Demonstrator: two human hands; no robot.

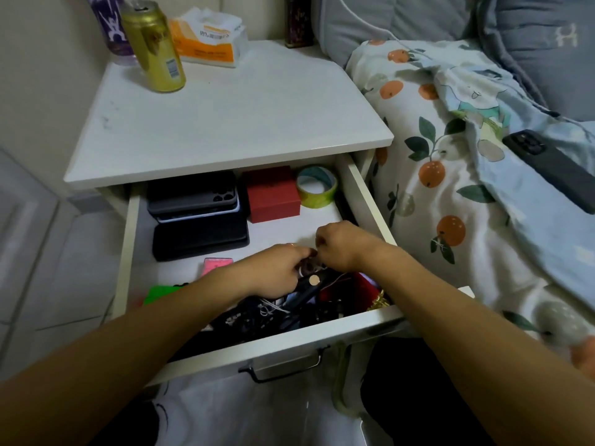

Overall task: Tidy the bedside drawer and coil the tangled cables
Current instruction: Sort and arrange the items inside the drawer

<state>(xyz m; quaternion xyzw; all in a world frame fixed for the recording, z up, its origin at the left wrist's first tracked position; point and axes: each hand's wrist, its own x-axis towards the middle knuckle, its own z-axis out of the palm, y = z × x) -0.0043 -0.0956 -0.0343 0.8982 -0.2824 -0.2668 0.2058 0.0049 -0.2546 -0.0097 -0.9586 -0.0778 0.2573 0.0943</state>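
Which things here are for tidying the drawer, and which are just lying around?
For the job: drawer, tangled cables, left hand, right hand, red box, tape roll, phone cases.

Just lying about: gold can, tissue pack, phone on the bed.

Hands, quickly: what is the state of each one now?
Left hand: fingers curled on a small dark item over the drawer.
Right hand: pinching something too small to identify.

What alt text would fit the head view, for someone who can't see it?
Both hands, left and right, work together on a small item over a tangle of cables at the front of an open white drawer. Farther back lie dark phone cases, a red box and a tape roll. On the nightstand stand a gold can and a tissue pack.
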